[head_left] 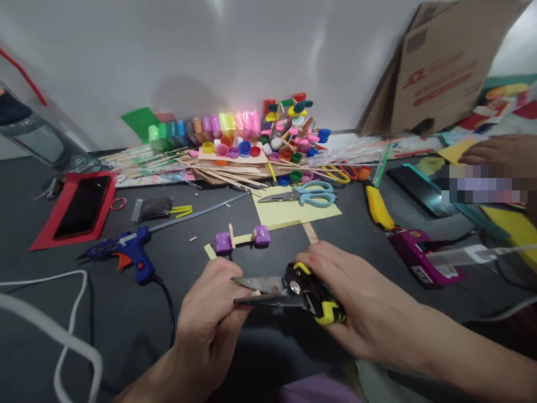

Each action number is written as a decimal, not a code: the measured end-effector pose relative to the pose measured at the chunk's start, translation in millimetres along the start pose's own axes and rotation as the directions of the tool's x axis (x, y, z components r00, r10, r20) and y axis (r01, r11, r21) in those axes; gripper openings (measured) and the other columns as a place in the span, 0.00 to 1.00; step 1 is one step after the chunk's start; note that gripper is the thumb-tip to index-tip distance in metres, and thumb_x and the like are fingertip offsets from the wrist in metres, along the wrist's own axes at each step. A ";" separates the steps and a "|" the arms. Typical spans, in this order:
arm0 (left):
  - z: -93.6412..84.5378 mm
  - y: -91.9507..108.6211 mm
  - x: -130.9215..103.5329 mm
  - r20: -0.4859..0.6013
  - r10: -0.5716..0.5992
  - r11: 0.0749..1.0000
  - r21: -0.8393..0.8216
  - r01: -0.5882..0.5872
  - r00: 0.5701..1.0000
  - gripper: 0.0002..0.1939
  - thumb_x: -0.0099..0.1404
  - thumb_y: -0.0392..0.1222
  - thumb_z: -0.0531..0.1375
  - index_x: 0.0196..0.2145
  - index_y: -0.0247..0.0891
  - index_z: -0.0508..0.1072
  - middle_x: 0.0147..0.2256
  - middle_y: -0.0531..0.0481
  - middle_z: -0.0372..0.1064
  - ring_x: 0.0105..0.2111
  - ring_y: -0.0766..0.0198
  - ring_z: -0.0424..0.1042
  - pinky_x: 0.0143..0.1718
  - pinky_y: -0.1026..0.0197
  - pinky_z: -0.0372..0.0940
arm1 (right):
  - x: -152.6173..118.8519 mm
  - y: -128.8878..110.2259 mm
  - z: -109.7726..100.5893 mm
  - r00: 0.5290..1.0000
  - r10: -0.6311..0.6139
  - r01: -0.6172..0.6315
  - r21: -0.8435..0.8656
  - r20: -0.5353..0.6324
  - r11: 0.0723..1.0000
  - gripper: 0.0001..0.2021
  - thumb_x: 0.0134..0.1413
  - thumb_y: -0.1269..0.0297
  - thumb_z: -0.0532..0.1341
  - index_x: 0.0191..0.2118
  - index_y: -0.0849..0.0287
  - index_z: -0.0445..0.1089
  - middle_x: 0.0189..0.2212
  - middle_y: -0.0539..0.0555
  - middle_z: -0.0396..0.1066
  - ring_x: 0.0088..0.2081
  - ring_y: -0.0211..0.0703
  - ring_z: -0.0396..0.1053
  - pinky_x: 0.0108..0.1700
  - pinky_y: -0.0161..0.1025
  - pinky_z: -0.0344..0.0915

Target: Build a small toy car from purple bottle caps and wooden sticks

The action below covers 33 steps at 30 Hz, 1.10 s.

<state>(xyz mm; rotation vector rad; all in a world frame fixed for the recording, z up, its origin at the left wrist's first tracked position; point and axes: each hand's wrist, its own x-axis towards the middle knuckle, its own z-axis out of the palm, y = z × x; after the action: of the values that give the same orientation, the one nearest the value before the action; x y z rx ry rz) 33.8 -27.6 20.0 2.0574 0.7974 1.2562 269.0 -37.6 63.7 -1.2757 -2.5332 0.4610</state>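
My right hand [335, 280] is wrapped round the yellow and black handles of a pair of shears [295, 287], whose blades are apart and point left. My left hand [216, 305] is closed in front of the blade tips, on a small wooden stick [255, 293] whose end shows between the blades; most of it is hidden by the fingers. Just beyond my hands, two purple pieces [224, 242] are joined by a pale strip, with a short stick upright beside the left one.
A blue glue gun [136, 252] and a phone [83, 207] on red card lie left. Blue-handled scissors [315, 194] rest on yellow paper. A yellow cutter [378, 208] and purple power strip [423, 257] are right. Behind are sticks and colourful caps. Another person's hand [499, 151] is far right.
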 end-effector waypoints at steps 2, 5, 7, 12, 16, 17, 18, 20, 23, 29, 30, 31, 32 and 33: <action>0.2 0.7 0.0 0.001 0.000 1.000 0.020 0.000 1.000 0.13 0.65 0.23 0.53 0.35 0.36 0.72 0.28 0.49 0.68 0.32 0.63 0.66 0.33 0.60 0.63 | -0.6 0.0 1.0 1.000 -0.011 0.011 -0.035 -0.008 0.999 0.18 0.40 0.75 0.57 0.42 0.63 0.66 0.34 0.61 0.70 0.36 0.54 0.68 0.38 0.48 0.70; 0.4 2.8 0.7 -0.009 0.001 0.999 0.042 0.000 1.000 0.12 0.65 0.23 0.52 0.31 0.37 0.69 0.27 0.49 0.68 0.31 0.63 0.66 0.33 0.60 0.63 | -0.8 1.7 4.5 0.999 -0.040 0.038 -0.093 -0.027 0.995 0.18 0.37 0.76 0.56 0.41 0.64 0.66 0.33 0.62 0.70 0.35 0.53 0.67 0.37 0.47 0.69; 0.4 4.3 1.8 -0.013 0.010 0.999 0.052 -0.009 1.000 0.12 0.65 0.23 0.52 0.29 0.37 0.67 0.25 0.50 0.66 0.30 0.63 0.66 0.32 0.59 0.63 | -1.1 3.9 7.9 0.997 -0.059 0.054 -0.108 -0.041 0.993 0.17 0.37 0.77 0.55 0.38 0.63 0.66 0.31 0.61 0.69 0.33 0.51 0.66 0.34 0.45 0.68; -2.1 5.9 3.3 0.009 -0.006 1.000 0.023 0.006 1.000 0.12 0.66 0.24 0.52 0.29 0.38 0.66 0.26 0.50 0.67 0.30 0.63 0.65 0.34 0.58 0.62 | -0.5 6.8 11.1 0.998 -0.023 0.022 -0.007 -0.057 1.000 0.13 0.43 0.76 0.54 0.38 0.60 0.65 0.30 0.58 0.68 0.30 0.48 0.65 0.31 0.41 0.65; -3.5 3.6 1.3 0.029 -0.034 0.999 -0.010 0.034 0.999 0.12 0.67 0.24 0.52 0.34 0.38 0.68 0.28 0.51 0.67 0.33 0.63 0.66 0.37 0.58 0.61 | 2.8 4.6 6.3 0.999 0.017 -0.013 0.094 -0.044 0.996 0.11 0.49 0.73 0.55 0.41 0.59 0.64 0.33 0.58 0.69 0.34 0.49 0.68 0.36 0.43 0.68; -3.2 2.7 0.7 0.034 -0.037 0.999 -0.022 0.038 0.999 0.12 0.67 0.24 0.51 0.35 0.38 0.69 0.29 0.51 0.67 0.33 0.62 0.66 0.37 0.58 0.61 | 3.4 3.9 5.1 0.999 0.015 -0.012 0.091 -0.038 0.996 0.12 0.49 0.73 0.55 0.42 0.59 0.64 0.33 0.58 0.70 0.35 0.50 0.69 0.38 0.44 0.69; -2.7 1.7 0.2 0.042 -0.038 0.998 -0.039 0.040 0.998 0.11 0.68 0.25 0.51 0.36 0.38 0.69 0.29 0.51 0.66 0.34 0.62 0.66 0.36 0.58 0.61 | 3.7 3.4 4.1 0.999 0.011 -0.008 0.080 -0.038 0.997 0.13 0.49 0.72 0.56 0.43 0.59 0.64 0.34 0.58 0.70 0.36 0.51 0.69 0.39 0.46 0.70; -1.3 -0.1 -0.6 0.058 -0.035 0.996 -0.085 0.039 0.998 0.11 0.70 0.28 0.50 0.37 0.37 0.70 0.29 0.49 0.65 0.34 0.61 0.66 0.35 0.58 0.62 | 3.6 2.8 2.6 0.999 0.000 0.002 0.053 -0.045 0.999 0.15 0.48 0.72 0.57 0.44 0.59 0.64 0.35 0.60 0.71 0.38 0.53 0.70 0.40 0.48 0.70; 0.5 -2.2 -1.7 0.076 -0.034 0.987 -0.155 0.046 0.996 0.12 0.73 0.31 0.48 0.34 0.37 0.67 0.29 0.49 0.62 0.32 0.62 0.65 0.33 0.59 0.61 | 2.8 2.8 1.6 0.999 -0.011 0.012 0.025 -0.039 1.000 0.16 0.45 0.73 0.57 0.43 0.60 0.65 0.35 0.61 0.71 0.38 0.54 0.70 0.40 0.48 0.70; 0.6 -4.1 -3.7 0.138 -0.086 0.962 -0.246 0.119 0.987 0.11 0.73 0.30 0.49 0.38 0.36 0.70 0.30 0.49 0.62 0.33 0.63 0.64 0.34 0.59 0.61 | 1.5 2.7 0.7 1.000 -0.021 0.020 -0.028 -0.019 0.999 0.16 0.41 0.74 0.57 0.41 0.61 0.65 0.33 0.60 0.70 0.35 0.53 0.68 0.36 0.47 0.69; 0.3 -4.1 -3.7 0.153 -0.091 0.957 -0.259 0.129 0.984 0.11 0.72 0.30 0.49 0.38 0.36 0.70 0.30 0.49 0.62 0.32 0.63 0.64 0.34 0.59 0.61 | 1.2 2.9 0.5 0.999 -0.028 0.027 -0.042 -0.023 0.999 0.16 0.41 0.74 0.57 0.41 0.61 0.65 0.33 0.60 0.70 0.35 0.53 0.68 0.37 0.47 0.69; -0.1 -4.0 -3.6 0.168 -0.095 0.953 -0.269 0.138 0.981 0.12 0.72 0.29 0.49 0.38 0.36 0.70 0.29 0.49 0.62 0.32 0.63 0.64 0.34 0.59 0.61 | 0.6 3.3 0.4 0.999 -0.038 0.036 -0.056 -0.028 0.998 0.16 0.40 0.74 0.57 0.41 0.61 0.65 0.33 0.60 0.70 0.35 0.53 0.68 0.37 0.47 0.69; -0.5 -3.7 -3.3 0.184 -0.099 0.949 -0.277 0.149 0.978 0.12 0.72 0.29 0.49 0.37 0.36 0.70 0.29 0.49 0.62 0.32 0.63 0.64 0.34 0.59 0.61 | -0.1 4.1 0.4 0.998 -0.044 0.042 -0.071 -0.035 0.997 0.16 0.40 0.75 0.57 0.40 0.60 0.65 0.33 0.60 0.70 0.35 0.53 0.68 0.37 0.47 0.69; -0.9 -3.1 -2.8 0.190 -0.099 0.947 -0.285 0.151 0.977 0.13 0.72 0.29 0.48 0.37 0.36 0.71 0.29 0.49 0.63 0.32 0.63 0.64 0.33 0.59 0.61 | -0.9 5.2 0.4 0.998 -0.049 0.046 -0.085 -0.039 0.995 0.17 0.39 0.75 0.56 0.40 0.59 0.65 0.32 0.59 0.70 0.34 0.53 0.68 0.37 0.47 0.68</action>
<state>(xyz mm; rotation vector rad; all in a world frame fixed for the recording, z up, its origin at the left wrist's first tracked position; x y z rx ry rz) 31.4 -27.6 16.5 1.8128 0.6071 1.0396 273.1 -35.5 61.1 -1.2372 -2.5668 0.3175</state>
